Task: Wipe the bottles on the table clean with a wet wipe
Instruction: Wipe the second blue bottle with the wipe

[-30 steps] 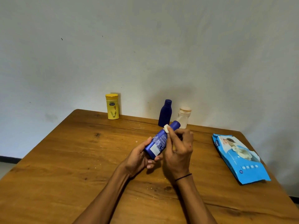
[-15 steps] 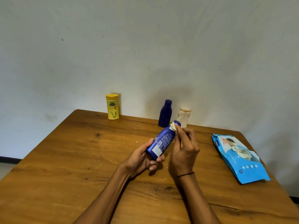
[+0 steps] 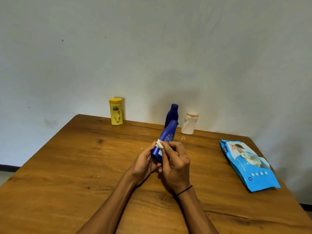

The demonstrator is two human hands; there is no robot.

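- Across the lower half of the view, a wooden worktop (image 3: 70, 174) met a pale wall at its far edge, at 12 o'clock, and carried everything in the scene.
- At 3 o'clock a blue wipe pack (image 3: 248, 166) lay flat, well apart from the hands, probably left within reach for a fresh wipe.
- At the centre a blue bottle (image 3: 166, 137) was held off the surface, tilted with its cap toward 1 o'clock; that angle seemed chosen to expose its side for rubbing.
- Gripping the bottle's base, the left hand (image 3: 145, 163) curled its fingers round it, apparently to steady it.
- Beside it, the right hand (image 3: 177, 166) pinched a small white wet wipe (image 3: 159, 145) and pressed it against the bottle's lower body.
- Along the wall at 12 o'clock stood a yellow bottle (image 3: 116, 112), a dark blue bottle (image 3: 172, 114) and a white bottle (image 3: 189, 124), upright and untouched, likely waiting their turn.
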